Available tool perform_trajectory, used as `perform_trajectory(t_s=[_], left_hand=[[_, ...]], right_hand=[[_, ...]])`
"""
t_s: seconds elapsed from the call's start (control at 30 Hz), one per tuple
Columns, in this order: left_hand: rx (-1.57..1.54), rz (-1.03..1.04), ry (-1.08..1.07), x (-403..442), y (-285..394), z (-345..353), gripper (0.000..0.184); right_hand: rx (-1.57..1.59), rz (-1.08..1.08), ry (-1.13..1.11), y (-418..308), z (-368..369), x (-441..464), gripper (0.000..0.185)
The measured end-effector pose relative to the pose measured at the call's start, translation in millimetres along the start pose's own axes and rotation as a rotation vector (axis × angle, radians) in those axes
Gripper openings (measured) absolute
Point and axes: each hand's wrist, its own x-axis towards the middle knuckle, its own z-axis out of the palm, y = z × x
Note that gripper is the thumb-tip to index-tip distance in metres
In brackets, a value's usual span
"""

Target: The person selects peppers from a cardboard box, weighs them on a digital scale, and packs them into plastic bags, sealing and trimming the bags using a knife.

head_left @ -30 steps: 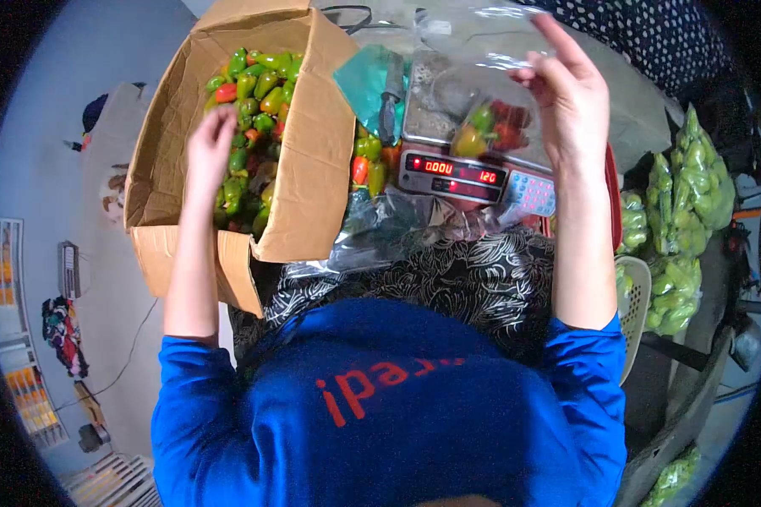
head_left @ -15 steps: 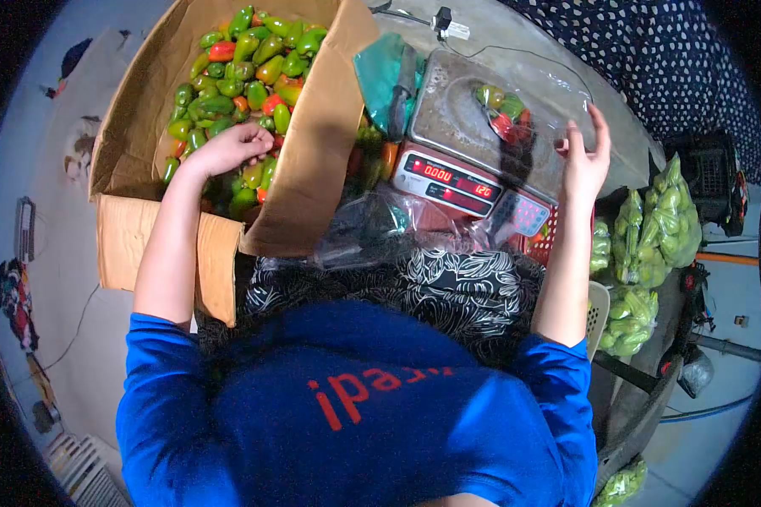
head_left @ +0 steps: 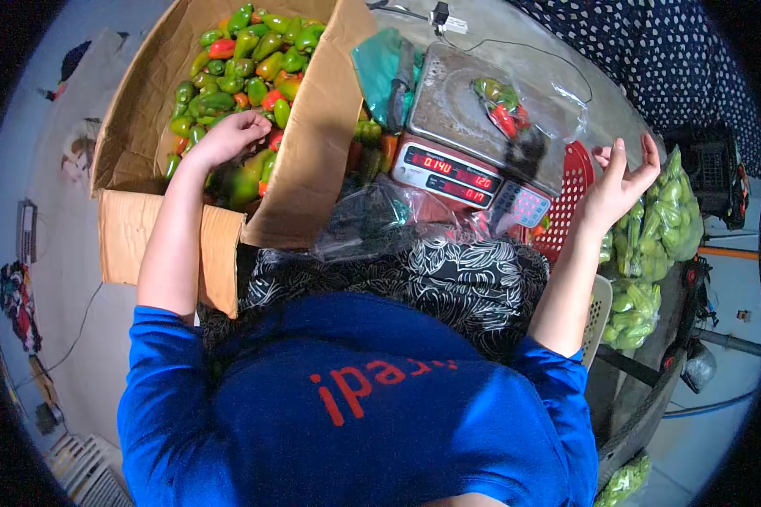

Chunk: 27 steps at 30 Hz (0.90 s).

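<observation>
My left hand (head_left: 230, 139) reaches into a cardboard box (head_left: 321, 144) of green and red peppers (head_left: 214, 103). Its fingers are bent and pressed together beside a red pepper; whatever lies between them is hidden. On the metal plate of a digital scale (head_left: 450, 176) rests a clear plastic bag with a few peppers (head_left: 505, 108) inside. The lit display shows 0.140. To the right of the scale, my right hand (head_left: 621, 182) is raised, fingers apart and holding nothing.
A green bag with a dark-handled tool (head_left: 401, 84) lies between box and scale. Clear plastic bags (head_left: 372, 224) are in front of the scale. A red perforated basket (head_left: 572, 186) and bagged green vegetables (head_left: 659, 220) stand on the right. A cable (head_left: 524, 45) runs behind the scale.
My right hand has moved right and down, away from the bag, which now rests on the scale. The display went from 0.000 to 0.140. My left hand has gone deeper into the box.
</observation>
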Motion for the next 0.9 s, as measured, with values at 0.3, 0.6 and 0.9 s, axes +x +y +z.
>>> perform_trajectory(t_s=[0.3, 0.6, 0.9], left_hand=[[0.566, 0.129, -0.072, 18.7, -36.3, 31.0, 0.047], [0.777, 0.058, -0.197, 62.5, -63.9, 49.4, 0.053], [-0.01, -0.099, 0.553, 13.8, -34.6, -46.0, 0.064]], right_hand=[[0.032, 0.0, -0.203, 43.2, 1.4, -60.3, 0.044], [-0.19, -0.005, -0.522, 50.9, 17.1, -105.3, 0.039], [-0.191, 0.114, -0.651, 61.8, 17.4, -115.3, 0.032]])
